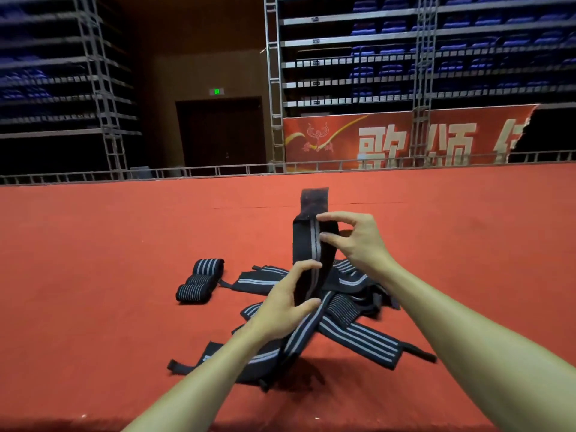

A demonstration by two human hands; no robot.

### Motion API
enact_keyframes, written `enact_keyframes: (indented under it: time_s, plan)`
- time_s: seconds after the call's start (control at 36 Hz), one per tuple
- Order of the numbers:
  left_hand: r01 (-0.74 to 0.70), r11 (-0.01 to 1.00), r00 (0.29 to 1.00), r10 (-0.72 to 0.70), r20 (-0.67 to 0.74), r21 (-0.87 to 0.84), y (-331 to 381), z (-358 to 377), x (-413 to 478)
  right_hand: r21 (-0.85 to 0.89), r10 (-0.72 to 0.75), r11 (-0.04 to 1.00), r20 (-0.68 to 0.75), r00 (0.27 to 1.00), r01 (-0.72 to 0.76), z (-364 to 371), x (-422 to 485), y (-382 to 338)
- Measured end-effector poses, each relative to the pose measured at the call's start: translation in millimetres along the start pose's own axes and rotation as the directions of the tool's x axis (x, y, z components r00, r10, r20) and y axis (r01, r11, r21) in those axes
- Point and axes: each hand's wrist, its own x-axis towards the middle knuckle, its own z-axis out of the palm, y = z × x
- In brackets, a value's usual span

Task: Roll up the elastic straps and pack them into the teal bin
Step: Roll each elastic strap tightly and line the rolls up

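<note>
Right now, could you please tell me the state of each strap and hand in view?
Held strap: not rolled up, upright between both hands.
Left hand: grips its lower part.
Right hand: pinches its upper part.
Rolled straps: rolled up, on the red carpet.
Loose straps: unrolled, heaped on the carpet.
Teal bin: not in view.

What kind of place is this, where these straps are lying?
Probably an indoor arena or auditorium stage: tiers of blue seats rise behind, a red banner with large characters hangs below them, and red carpet covers the floor.
</note>
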Motion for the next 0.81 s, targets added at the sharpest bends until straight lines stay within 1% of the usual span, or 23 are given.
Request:
enact_keyframes:
  time_s: [0.11,0.31,0.44,0.58,0.67,0.75,0.81]
  plan:
    - [-0.004,0.991,1.0,0.003,0.007,0.131,4.6,-14.8,5.3,0.024,-0.046,0.999,-0.1,0.994,0.049,-10.8,29.2,-27.4]
    - [0.131,0.964,0.991,-0.136,0.003,0.23,5.4,-26.4,12.9,0.029,-0.103,0.993,-0.204,0.974,0.111,-35.6,63.0,-72.0]
    - [0.16,0.965,0.986,-0.167,0.016,0.206,14.9,-27.5,17.6,-0.022,-0.131,0.991,-0.243,0.961,0.13,-51.3,69.8,-86.1]
    - [0.198,0.952,0.971,-0.222,0.085,0.232,16.8,-29.0,16.8,-0.016,-0.148,0.988,-0.32,0.936,0.151,-74.9,73.7,-94.8]
    - [0.201,0.951,0.967,-0.231,0.104,0.237,13.6,-27.5,19.1,-0.045,-0.161,0.987,-0.34,0.926,0.155,-91.5,75.6,-96.7]
    - [0.206,0.965,0.969,-0.224,0.101,0.163,23.3,-21.5,23.4,-0.079,-0.175,0.984,-0.333,0.926,0.158,-105.4,75.8,-96.2]
    - [0.236,0.971,0.967,-0.239,0.093,0.04,31.7,-13.7,28.4,-0.077,-0.167,0.986,-0.337,0.927,0.15,-110.7,75.7,-92.3]
